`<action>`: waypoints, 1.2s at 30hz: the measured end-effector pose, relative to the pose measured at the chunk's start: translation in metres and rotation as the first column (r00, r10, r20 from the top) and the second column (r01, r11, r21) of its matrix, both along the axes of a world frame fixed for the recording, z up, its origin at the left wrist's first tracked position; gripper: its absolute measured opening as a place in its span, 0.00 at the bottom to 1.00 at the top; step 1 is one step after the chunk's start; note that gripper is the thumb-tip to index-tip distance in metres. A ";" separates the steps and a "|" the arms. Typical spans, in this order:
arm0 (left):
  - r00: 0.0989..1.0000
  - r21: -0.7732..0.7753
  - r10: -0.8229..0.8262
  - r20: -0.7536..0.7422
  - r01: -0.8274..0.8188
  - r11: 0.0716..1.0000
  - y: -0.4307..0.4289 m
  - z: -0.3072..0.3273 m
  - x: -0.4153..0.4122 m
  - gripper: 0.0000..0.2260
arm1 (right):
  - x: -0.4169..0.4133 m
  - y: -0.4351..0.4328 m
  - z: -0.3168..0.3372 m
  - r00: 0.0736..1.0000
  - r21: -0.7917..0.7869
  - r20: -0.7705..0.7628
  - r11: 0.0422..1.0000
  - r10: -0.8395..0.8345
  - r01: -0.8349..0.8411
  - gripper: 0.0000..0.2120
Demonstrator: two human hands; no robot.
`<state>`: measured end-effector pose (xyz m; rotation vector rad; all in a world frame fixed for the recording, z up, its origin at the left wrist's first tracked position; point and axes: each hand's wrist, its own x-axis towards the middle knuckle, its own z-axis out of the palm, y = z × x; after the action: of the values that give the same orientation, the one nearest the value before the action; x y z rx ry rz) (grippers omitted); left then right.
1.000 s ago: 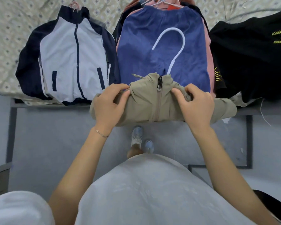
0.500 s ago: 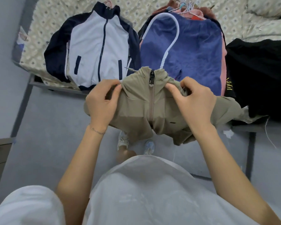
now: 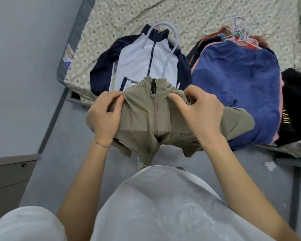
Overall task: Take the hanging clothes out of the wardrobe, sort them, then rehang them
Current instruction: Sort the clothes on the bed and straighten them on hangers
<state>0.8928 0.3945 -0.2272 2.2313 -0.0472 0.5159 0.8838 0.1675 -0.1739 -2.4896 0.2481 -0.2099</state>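
Observation:
I hold a beige zip jacket on a pale hanger, whose hook sticks up from the collar. My left hand pinches the jacket's left shoulder and my right hand grips its right shoulder. The jacket hangs over the bed's edge, in front of a navy-and-white zip jacket lying flat on the bed. To the right lies a pile topped by a blue garment, with several hanger hooks at its top. A black garment lies at the far right.
The bed has a patterned cover and fills the top of the view. A grey wall stands at the left and a drawer unit at the lower left. Grey floor runs between them and the bed.
The beige jacket has moved left, from in front of the blue pile to in front of the navy-and-white jacket. Both hands keep their hold on its shoulders.

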 end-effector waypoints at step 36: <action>0.998 -0.016 0.061 -0.005 -0.061 0.998 0.046 -0.081 0.323 0.06 | 0.315 0.053 -0.085 0.993 0.090 -0.098 0.994 0.064 -0.056 0.22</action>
<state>1.2160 0.4403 -0.3082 2.2241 0.0278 0.5422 1.1992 0.2201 -0.2593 -2.4202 0.2187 -0.0477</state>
